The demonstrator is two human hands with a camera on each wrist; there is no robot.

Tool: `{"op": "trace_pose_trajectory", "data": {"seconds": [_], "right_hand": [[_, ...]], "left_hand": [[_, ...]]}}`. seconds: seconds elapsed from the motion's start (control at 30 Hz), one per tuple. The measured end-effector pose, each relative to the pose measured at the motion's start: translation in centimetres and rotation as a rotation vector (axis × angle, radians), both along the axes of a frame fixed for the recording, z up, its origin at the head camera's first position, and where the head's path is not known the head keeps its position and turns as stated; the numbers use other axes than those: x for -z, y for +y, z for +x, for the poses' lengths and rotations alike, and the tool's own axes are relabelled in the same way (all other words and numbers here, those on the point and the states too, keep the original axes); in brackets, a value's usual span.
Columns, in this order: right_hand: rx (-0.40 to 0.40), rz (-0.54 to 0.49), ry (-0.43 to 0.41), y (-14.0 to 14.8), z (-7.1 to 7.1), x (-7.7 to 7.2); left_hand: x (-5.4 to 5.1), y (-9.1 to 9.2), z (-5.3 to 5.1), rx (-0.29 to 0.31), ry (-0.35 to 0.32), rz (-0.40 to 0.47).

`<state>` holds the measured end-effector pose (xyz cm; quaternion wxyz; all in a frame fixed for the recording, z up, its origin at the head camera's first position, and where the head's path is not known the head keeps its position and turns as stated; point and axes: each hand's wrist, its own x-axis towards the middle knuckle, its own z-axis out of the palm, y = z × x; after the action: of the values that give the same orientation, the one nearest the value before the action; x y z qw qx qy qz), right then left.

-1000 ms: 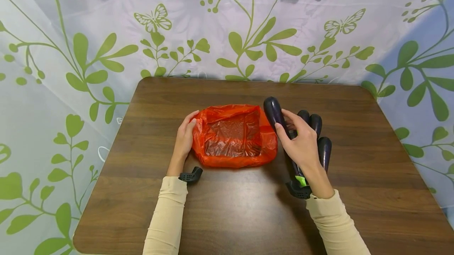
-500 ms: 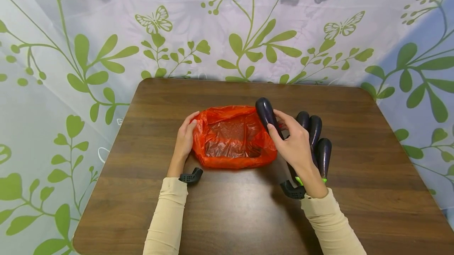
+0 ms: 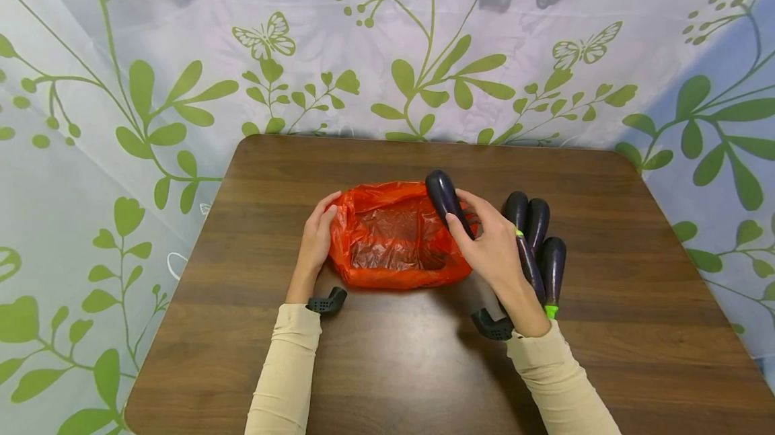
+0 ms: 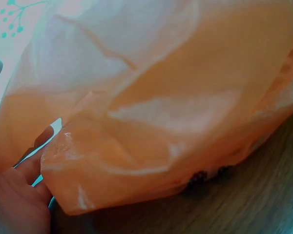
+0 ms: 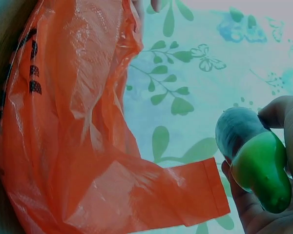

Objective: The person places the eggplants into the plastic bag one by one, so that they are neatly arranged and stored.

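Observation:
A red-orange plastic bag [image 3: 387, 278] stands on the table with its mouth spread upward. At its left side my left hand [image 3: 315, 236] holds the bag's edge; the left wrist view shows its fingers [image 4: 31, 168] partly behind the thin film. My right hand [image 3: 490, 243] grips a dark purple eggplant [image 3: 444, 194] above the bag's right rim, blunt end pointing up and away. The eggplant's bright green stem cap [image 5: 263, 170] faces the right wrist camera. To the right of this hand several more eggplants [image 3: 552, 270] lie close together on the table.
The brown wooden table [image 3: 387, 368] has a back edge against a cloth backdrop [image 3: 387, 45] printed with green leaves and butterflies. A loose bag handle [image 5: 195, 192] sticks out toward the right hand in the right wrist view.
My right hand has carried the eggplant leftward, from beside the bag to over its right rim. More of the lying eggplants now shows. The left hand has stayed at the bag.

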<state>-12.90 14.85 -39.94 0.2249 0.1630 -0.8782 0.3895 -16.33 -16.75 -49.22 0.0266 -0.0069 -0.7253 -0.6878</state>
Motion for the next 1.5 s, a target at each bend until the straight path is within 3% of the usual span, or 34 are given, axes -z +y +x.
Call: {"op": "trace_pose_trajectory", "data": {"seconds": [0.27,0.77,1.1,1.2,1.37,1.5], "right_hand": [[-0.023,0.008,-0.039,-0.7,-0.1,0.3],[-0.037,0.044,-0.111,-1.8,0.0,0.4],[-0.08,0.041,-0.091,-2.2,0.1,0.6],[-0.091,0.042,-0.069,-2.2,0.0,0.8],[-0.102,0.055,-0.052,-2.3,-0.2,0.9],[-0.104,0.066,-0.061,-2.5,0.0,0.9]], "left_hand": [[-3.1,0.3,1.3,0.02,-0.008,-0.02],[-3.3,0.2,1.4,0.014,-0.009,-0.022],[-3.4,0.3,1.4,0.013,-0.013,-0.031],[-2.6,0.2,1.0,0.013,-0.013,-0.037],[-0.1,-0.1,-0.1,0.006,-0.008,-0.024],[0.5,-0.1,-0.2,-0.01,0.013,-0.03]]}}
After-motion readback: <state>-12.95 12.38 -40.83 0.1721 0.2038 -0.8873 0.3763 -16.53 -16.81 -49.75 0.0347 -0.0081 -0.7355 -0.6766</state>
